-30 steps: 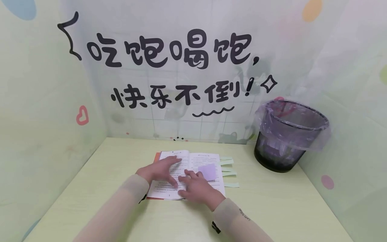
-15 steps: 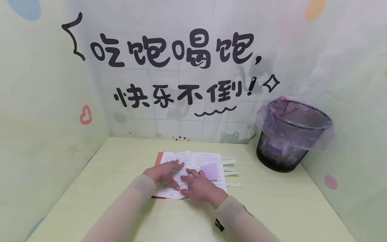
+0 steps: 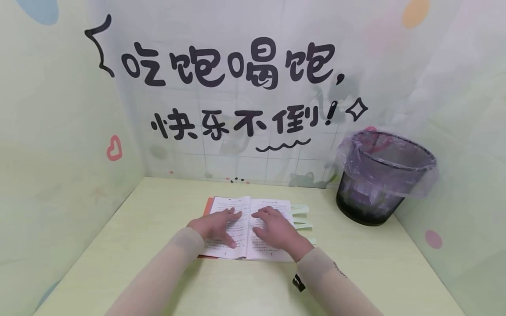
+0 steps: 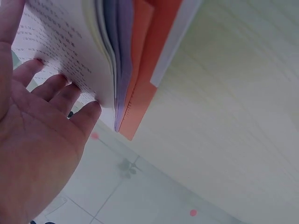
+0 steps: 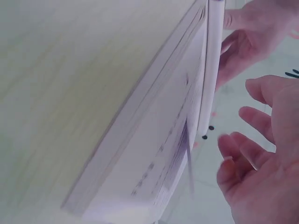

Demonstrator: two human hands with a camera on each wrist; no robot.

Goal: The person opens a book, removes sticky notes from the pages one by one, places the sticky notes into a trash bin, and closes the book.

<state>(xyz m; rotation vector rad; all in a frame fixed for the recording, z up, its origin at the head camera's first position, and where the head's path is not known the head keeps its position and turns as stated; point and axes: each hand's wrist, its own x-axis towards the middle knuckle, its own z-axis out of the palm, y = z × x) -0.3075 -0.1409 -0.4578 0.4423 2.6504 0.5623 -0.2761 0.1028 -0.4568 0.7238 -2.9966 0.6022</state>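
Observation:
An open book [image 3: 262,251] with printed pages and an orange cover edge lies on the table. My left hand [image 3: 214,227] rests on its left page, fingers spread; the left wrist view shows those fingertips [image 4: 91,109] at the paper. Over the right page is my right hand [image 3: 278,231], fingers loosely bent and holding nothing. In the right wrist view, this hand [image 5: 261,158] stands apart from the pages. A thin purple sticky note [image 5: 189,163] shows edge-on there, standing up from the page; in the head view the right hand hides it.
Pale green tabs [image 3: 303,227] stick out from the book's right edge. A black wastebasket [image 3: 365,197] with a purple liner stands at the back right of the table [image 3: 253,285]. Printed fabric walls [image 3: 245,166] enclose the back and sides.
My right hand has moved right from the book's middle to over the right page, covering the purple sticky note that was visible before. My left hand stays on the left page.

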